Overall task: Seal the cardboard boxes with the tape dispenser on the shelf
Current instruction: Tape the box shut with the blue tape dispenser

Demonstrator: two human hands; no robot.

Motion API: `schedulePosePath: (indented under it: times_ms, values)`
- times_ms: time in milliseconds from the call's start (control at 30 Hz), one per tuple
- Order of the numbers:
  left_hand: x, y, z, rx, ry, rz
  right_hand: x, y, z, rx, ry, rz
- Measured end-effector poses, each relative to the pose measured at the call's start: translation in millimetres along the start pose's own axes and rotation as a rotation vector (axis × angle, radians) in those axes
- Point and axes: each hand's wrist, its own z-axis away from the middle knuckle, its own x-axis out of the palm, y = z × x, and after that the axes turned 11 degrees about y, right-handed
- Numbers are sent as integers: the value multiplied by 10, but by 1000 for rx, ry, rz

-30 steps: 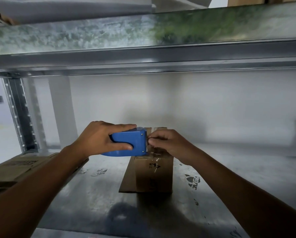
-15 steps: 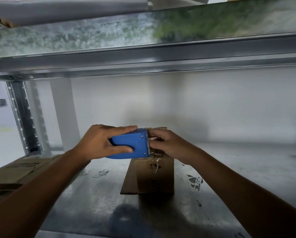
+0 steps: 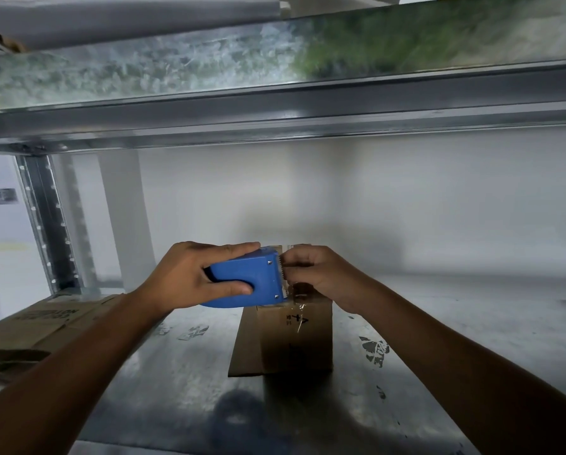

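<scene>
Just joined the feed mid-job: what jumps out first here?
The blue tape dispenser sits dead centre, gripped by the left hand, its toothed blade facing the right hand, which pinches clear tape. Just below, a small cardboard box stands on the metal shelf; flattened cardboard lies far left.

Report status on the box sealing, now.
Left hand grips blue tape dispenser. Right hand pinches clear tape at its blade, over the cardboard box. Flattened cardboard lies far left, apart.
</scene>
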Motion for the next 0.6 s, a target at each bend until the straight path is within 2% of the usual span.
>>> schedulePosePath:
  times_ms: [100,200,367,500,600]
  values:
    - [5,-10,-1,1,0,-4,10,4,12,-10,75,61]
    - [-7,-33,-15,4,-1,0,44,-10,58,-135,153,140]
    - [-161,-25,-143,-113,15,119,78,-141,132,-252,276,115]
    - [-408,-58,-221,-118,-25,72,-35,-253,273,-222,378,91]
    - [-562,-72,-141,-212,-75,142,-211,-252,445,-93,321,-14]
